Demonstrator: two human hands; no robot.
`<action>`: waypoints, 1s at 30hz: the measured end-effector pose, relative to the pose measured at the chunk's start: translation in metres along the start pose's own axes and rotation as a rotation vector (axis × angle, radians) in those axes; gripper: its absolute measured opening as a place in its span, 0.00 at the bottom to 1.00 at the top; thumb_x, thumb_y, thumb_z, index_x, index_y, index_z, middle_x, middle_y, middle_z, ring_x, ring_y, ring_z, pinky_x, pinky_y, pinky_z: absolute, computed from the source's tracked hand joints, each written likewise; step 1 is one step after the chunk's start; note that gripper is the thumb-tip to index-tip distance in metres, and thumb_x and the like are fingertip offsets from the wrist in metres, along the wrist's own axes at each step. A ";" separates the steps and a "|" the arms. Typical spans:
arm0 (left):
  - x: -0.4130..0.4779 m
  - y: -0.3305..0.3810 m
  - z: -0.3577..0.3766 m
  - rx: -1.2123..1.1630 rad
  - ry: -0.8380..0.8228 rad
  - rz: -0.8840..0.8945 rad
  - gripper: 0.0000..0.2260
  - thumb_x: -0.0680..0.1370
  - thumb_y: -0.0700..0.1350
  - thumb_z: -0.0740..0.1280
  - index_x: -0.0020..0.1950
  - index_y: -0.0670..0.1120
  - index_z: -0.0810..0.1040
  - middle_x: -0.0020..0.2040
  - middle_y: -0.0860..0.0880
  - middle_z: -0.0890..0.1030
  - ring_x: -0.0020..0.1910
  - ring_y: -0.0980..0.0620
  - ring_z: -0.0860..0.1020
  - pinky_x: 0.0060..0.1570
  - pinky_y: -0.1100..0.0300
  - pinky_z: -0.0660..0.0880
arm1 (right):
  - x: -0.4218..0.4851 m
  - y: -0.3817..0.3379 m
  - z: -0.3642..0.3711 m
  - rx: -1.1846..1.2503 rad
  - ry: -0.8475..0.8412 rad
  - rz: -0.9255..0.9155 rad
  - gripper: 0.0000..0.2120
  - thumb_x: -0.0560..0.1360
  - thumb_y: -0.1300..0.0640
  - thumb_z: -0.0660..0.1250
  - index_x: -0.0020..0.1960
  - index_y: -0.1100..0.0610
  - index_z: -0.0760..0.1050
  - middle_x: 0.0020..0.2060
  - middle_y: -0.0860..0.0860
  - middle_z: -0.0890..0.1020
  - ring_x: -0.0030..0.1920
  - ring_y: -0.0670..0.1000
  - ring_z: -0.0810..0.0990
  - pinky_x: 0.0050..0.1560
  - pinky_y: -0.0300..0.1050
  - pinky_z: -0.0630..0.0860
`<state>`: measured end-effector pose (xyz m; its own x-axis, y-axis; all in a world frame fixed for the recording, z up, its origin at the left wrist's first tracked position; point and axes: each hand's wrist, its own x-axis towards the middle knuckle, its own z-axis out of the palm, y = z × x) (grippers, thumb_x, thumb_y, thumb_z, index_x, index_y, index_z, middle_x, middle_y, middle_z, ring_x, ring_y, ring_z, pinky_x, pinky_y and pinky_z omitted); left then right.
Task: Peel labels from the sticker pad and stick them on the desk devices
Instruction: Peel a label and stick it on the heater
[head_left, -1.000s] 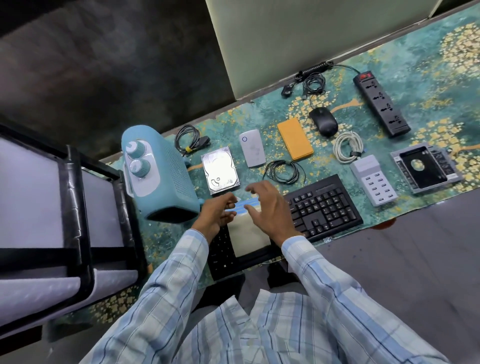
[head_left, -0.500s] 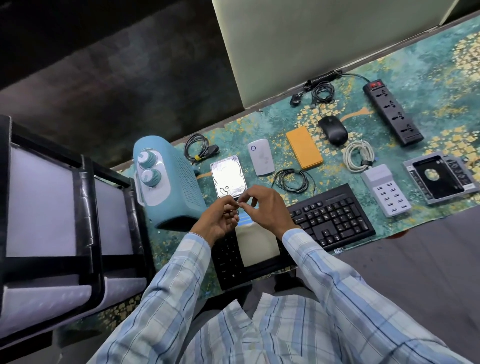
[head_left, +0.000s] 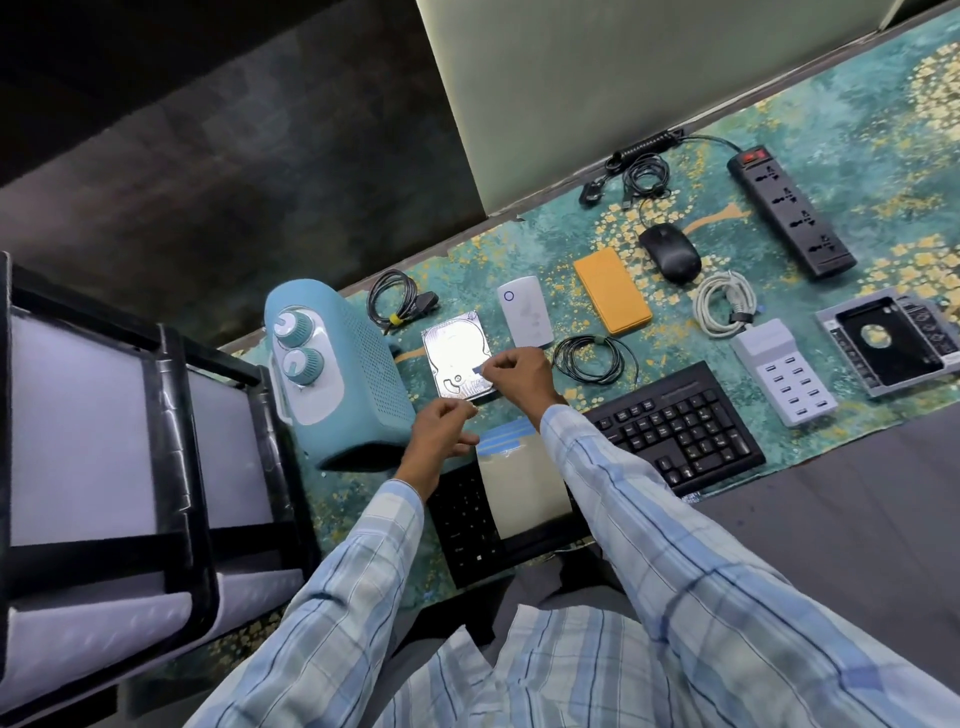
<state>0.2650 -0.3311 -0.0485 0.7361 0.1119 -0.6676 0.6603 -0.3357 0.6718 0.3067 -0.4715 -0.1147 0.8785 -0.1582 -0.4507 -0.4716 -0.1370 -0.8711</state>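
Right hand (head_left: 514, 376) with label (head_left: 476, 368), now over hard drive (head_left: 457, 358).

A teal table covering (head_left: 857, 119) flecked with gold runs diagonally across the right half of the frame. A pale panel (head_left: 597, 78) stands at top centre. Dark carpeted floor (head_left: 208, 130) fills the upper left; a black-framed rack with white panels (head_left: 104, 441) occupies the left edge.
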 end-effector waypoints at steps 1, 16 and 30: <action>0.000 -0.001 0.001 0.050 -0.007 0.020 0.11 0.82 0.43 0.65 0.60 0.38 0.77 0.53 0.49 0.82 0.35 0.52 0.82 0.34 0.65 0.77 | 0.004 -0.001 0.003 -0.019 -0.001 0.004 0.10 0.71 0.59 0.74 0.33 0.62 0.84 0.32 0.52 0.87 0.38 0.49 0.86 0.43 0.49 0.84; 0.007 -0.016 -0.009 0.199 -0.061 0.007 0.09 0.82 0.45 0.65 0.58 0.41 0.78 0.49 0.48 0.81 0.36 0.54 0.79 0.32 0.69 0.74 | 0.033 -0.013 0.045 -0.241 0.167 0.058 0.20 0.72 0.59 0.73 0.23 0.54 0.73 0.29 0.57 0.85 0.32 0.59 0.85 0.29 0.45 0.79; 0.007 -0.021 -0.017 0.200 -0.124 -0.008 0.09 0.80 0.40 0.64 0.59 0.43 0.79 0.50 0.46 0.81 0.39 0.50 0.80 0.39 0.60 0.74 | 0.031 -0.036 0.041 -0.353 0.206 0.195 0.27 0.62 0.48 0.85 0.50 0.63 0.79 0.49 0.60 0.86 0.50 0.60 0.86 0.38 0.49 0.77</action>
<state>0.2586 -0.3073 -0.0620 0.6989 0.0039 -0.7152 0.6145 -0.5152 0.5975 0.3539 -0.4313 -0.1057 0.7544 -0.4003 -0.5202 -0.6549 -0.4053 -0.6378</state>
